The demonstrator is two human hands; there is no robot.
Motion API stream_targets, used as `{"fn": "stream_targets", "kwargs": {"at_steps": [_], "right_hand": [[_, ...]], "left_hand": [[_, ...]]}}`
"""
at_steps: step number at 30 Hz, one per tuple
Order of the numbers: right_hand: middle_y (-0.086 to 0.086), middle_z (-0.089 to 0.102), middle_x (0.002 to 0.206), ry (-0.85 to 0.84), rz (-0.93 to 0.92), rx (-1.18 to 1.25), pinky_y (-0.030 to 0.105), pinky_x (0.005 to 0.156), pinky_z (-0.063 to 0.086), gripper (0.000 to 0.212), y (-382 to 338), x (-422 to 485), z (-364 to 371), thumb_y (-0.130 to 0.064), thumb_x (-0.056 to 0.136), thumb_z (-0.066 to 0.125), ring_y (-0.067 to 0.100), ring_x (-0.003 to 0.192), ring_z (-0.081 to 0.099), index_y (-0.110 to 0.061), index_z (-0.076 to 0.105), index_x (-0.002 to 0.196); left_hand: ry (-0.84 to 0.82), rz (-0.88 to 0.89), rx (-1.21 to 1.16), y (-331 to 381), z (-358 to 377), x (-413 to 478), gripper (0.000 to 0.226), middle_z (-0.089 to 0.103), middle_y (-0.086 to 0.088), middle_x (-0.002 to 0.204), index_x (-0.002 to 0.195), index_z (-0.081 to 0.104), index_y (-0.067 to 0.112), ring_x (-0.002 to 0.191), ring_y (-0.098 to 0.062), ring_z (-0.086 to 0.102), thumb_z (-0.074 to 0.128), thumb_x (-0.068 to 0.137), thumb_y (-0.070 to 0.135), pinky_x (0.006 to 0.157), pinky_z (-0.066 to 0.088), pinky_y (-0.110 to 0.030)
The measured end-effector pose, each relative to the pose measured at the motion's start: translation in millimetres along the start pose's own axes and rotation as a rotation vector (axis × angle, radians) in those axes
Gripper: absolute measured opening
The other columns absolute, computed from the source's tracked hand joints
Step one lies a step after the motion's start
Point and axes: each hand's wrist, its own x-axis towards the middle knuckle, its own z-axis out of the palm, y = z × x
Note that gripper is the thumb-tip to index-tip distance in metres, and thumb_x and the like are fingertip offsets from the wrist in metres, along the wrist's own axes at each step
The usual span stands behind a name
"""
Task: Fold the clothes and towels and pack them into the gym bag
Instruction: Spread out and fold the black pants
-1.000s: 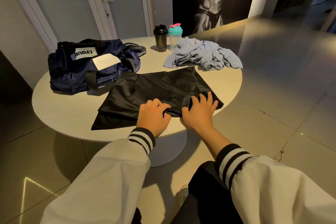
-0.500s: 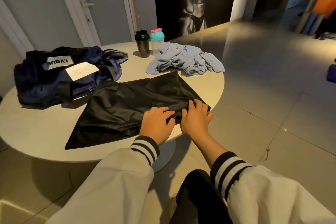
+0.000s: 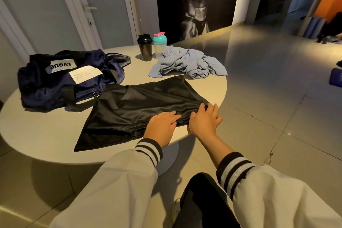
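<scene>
1. The black garment is spread flat on the near right part of the table. Its right corner reaches the table's right edge.
2. The left hand is laid flat on the garment's near hem, fingers straight and pressing down. The right hand, just beside it, is curled at the garment's right corner, where a fold of fabric appears to be pinched.
3. The fabric is judged thin, light and limp. Its sheen suggests a slippery surface, so folds are likely to slide open unless they are pressed flat. Nothing about it looks fragile.
4. Hold is best taken at hems and corners, with one edge pinned while the other is carried over.
5. The light-blue cloth is heaped, crumpled, at the far right edge. It looks thicker and softer, and is judged less slippery. It would have to be shaken out before folding.
6. The gym bag is slumped at the left edge, touching the garment's far left corner. Its walls are soft, so its mouth will probably have to be held open for packing.
7. A black shaker and a teal-lidded shaker are stood side by side at the far edge.
8. The table is round, smooth and pale, so cloth may slip on it. A glossy tiled floor and a door are seen beyond, in dim warm light.
</scene>
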Motion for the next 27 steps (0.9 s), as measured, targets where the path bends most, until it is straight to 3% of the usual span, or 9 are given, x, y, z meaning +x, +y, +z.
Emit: {"fn": "stream_targets", "kwargs": {"at_steps": [2, 4, 6, 12, 17, 20, 23, 25, 27], "right_hand": [[0.012, 0.032, 0.153, -0.005, -0.044, 0.007, 0.048, 0.113, 0.02, 0.051, 2, -2, -2, -0.035, 0.103, 0.038, 0.031, 0.147, 0.016, -0.017, 0.036, 0.15], [0.007, 0.045, 0.14, 0.013, -0.119, -0.007, 0.045, 0.108, 0.025, 0.043, 4, -3, -3, -0.035, 0.104, 0.039, 0.025, 0.133, 0.036, -0.021, 0.046, 0.144], [0.003, 0.048, 0.131, 0.033, -0.19, -0.02, 0.043, 0.104, 0.027, 0.037, 7, -4, -3, -0.034, 0.105, 0.041, 0.023, 0.123, 0.043, -0.024, 0.053, 0.138], [0.009, 0.027, 0.156, -0.056, -0.121, 0.004, 0.047, 0.109, 0.021, 0.039, 5, 4, -7, -0.038, 0.103, 0.041, 0.029, 0.14, 0.022, -0.031, 0.048, 0.141], [0.001, 0.044, 0.145, -0.048, -0.121, 0.018, 0.047, 0.11, 0.019, 0.036, -1, 10, -10, -0.03, 0.103, 0.042, 0.02, 0.137, 0.033, -0.022, 0.053, 0.136], [0.003, 0.04, 0.148, 0.016, -0.187, 0.261, 0.04, 0.113, 0.024, 0.042, -7, 12, -11, -0.025, 0.103, 0.045, 0.025, 0.131, 0.041, -0.02, 0.047, 0.145], [0.006, 0.039, 0.148, -0.024, -0.182, 0.474, 0.026, 0.103, 0.037, 0.04, -14, 14, -14, -0.016, 0.103, 0.049, 0.027, 0.124, 0.05, -0.014, 0.048, 0.142], [0.01, 0.042, 0.145, -0.059, -0.136, 0.429, 0.025, 0.1, 0.039, 0.033, -13, 15, -13, -0.011, 0.102, 0.049, 0.026, 0.121, 0.054, -0.011, 0.053, 0.135], [0.009, 0.047, 0.141, -0.076, -0.07, 0.312, 0.032, 0.101, 0.038, 0.031, -12, 18, -12, -0.012, 0.102, 0.049, 0.028, 0.12, 0.052, -0.013, 0.056, 0.132]], "left_hand": [[0.002, 0.006, -0.006, 0, 0, -1, 0.04, 0.042, 0.009, 0.155, 0.146, 0.047, 0.033, 0.142, -0.013, 0.037, 0.037, 0.107, 0.031, 0.118, 0.023, -0.034], [0.008, 0.0, -0.001, 0, 1, -1, 0.04, 0.043, 0.009, 0.154, 0.145, 0.049, 0.033, 0.141, -0.013, 0.038, 0.037, 0.107, 0.031, 0.118, 0.024, -0.035], [0.024, -0.015, 0.0, 1, 1, -1, 0.039, 0.046, 0.009, 0.152, 0.142, 0.053, 0.035, 0.139, -0.013, 0.04, 0.038, 0.106, 0.033, 0.117, 0.026, -0.035], [0.019, -0.024, -0.022, 1, 2, 0, 0.04, 0.046, 0.008, 0.152, 0.142, 0.053, 0.033, 0.139, -0.013, 0.039, 0.039, 0.105, 0.036, 0.118, 0.025, -0.035], [-0.006, -0.037, -0.021, 3, 1, -1, 0.043, 0.042, 0.008, 0.155, 0.145, 0.049, 0.034, 0.142, -0.014, 0.036, 0.037, 0.105, 0.043, 0.119, 0.024, -0.038], [-0.018, -0.041, -0.009, 3, 0, -1, 0.044, 0.04, 0.008, 0.156, 0.147, 0.046, 0.035, 0.143, -0.015, 0.034, 0.036, 0.105, 0.045, 0.119, 0.023, -0.039], [-0.016, -0.047, -0.004, 4, 0, 0, 0.044, 0.04, 0.007, 0.156, 0.146, 0.046, 0.035, 0.143, -0.015, 0.035, 0.037, 0.104, 0.046, 0.119, 0.023, -0.039], [-0.012, -0.046, -0.004, 4, 1, 0, 0.044, 0.041, 0.007, 0.156, 0.146, 0.047, 0.035, 0.142, -0.015, 0.035, 0.037, 0.104, 0.046, 0.119, 0.024, -0.039], [-0.013, -0.041, -0.006, 3, 1, 0, 0.044, 0.041, 0.007, 0.156, 0.146, 0.048, 0.035, 0.142, -0.016, 0.035, 0.037, 0.105, 0.045, 0.119, 0.024, -0.039]]}}
